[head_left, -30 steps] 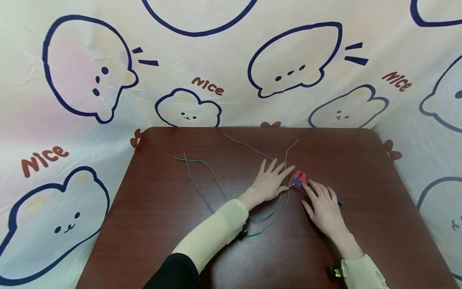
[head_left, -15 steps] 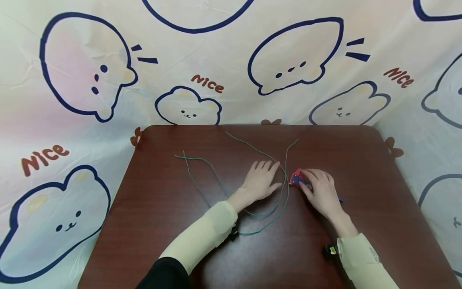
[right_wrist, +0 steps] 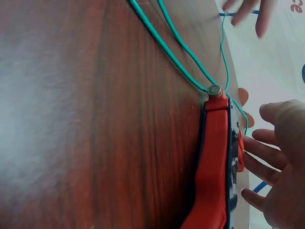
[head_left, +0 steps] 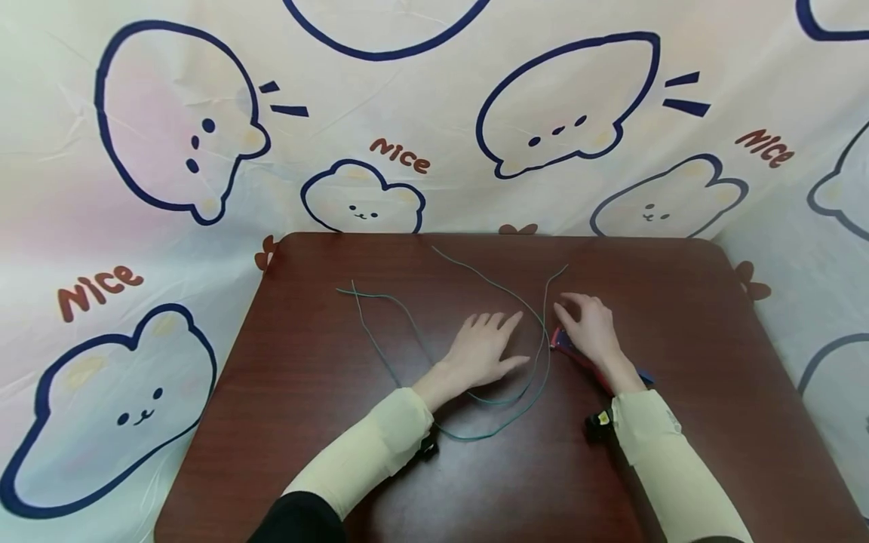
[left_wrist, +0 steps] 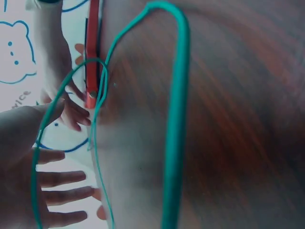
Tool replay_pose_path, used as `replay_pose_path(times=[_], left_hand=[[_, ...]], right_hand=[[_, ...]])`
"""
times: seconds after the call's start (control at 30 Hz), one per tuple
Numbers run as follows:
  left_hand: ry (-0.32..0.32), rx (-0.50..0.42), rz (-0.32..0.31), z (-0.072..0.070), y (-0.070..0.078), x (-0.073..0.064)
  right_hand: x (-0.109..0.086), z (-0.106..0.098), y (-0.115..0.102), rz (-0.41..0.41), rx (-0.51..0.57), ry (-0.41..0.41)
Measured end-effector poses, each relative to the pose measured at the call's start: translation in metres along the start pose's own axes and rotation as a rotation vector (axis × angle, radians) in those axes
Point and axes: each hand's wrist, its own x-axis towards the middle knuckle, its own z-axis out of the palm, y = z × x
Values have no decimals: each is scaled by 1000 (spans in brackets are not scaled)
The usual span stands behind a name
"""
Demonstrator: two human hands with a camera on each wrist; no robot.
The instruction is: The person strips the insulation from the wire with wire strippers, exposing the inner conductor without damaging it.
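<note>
Thin green wires [head_left: 468,439] lie in loops on the table, their strands crossing near the head of a red-and-blue plier-like hand tool [head_left: 562,341]. My left hand [head_left: 478,351] is spread low over the wires at the middle, palm down and holding nothing. In the left wrist view, a wire [left_wrist: 177,119] runs large past the camera. My right hand [head_left: 592,328] hovers over the tool and covers much of it in the head view. Its fingers bend loosely, apart from the thumb, with nothing between them. The tool's red handle [right_wrist: 212,167] shows beside those fingers in the right wrist view.
The brown wooden table [head_left: 713,422] has rounded far corners. Behind it hangs a pale cloth [head_left: 448,113] printed with cartoon bears. Wire ends reach toward the back and the left of the table. A dark wrist camera [head_left: 599,426] sits under the right sleeve.
My left hand has drawn back left from the wire crossing. My right hand moved onto the tool's head, then lifted off toward the far side. The tool and wires have barely moved.
</note>
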Motion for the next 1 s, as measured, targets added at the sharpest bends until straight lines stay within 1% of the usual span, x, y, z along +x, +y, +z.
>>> replay_pose_path(times=[0.13, 0.37, 0.47, 0.6, 0.7, 0.83, 1.0], left_hand=[[0, 5, 25, 0, 2, -10], [-28, -23, 30, 4, 1, -22], [-20, -18, 56, 3, 0, -27], [-7, -3, 109, 4, 0, -33], [-17, -29, 131, 4, -1, -37], [-33, -73, 142, 4, -4, -42], [-23, -106, 148, 4, -10, -50]], right_hand=[[7, 5, -2, 22, 19, 13], [16, 13, -3, 56, 49, 28], [19, 15, -4, 80, 79, 21], [23, 19, -4, 116, 112, -2], [24, 21, -5, 141, 128, 1], [24, 21, -6, 175, 153, 14], [27, 20, -10, 198, 166, 27]])
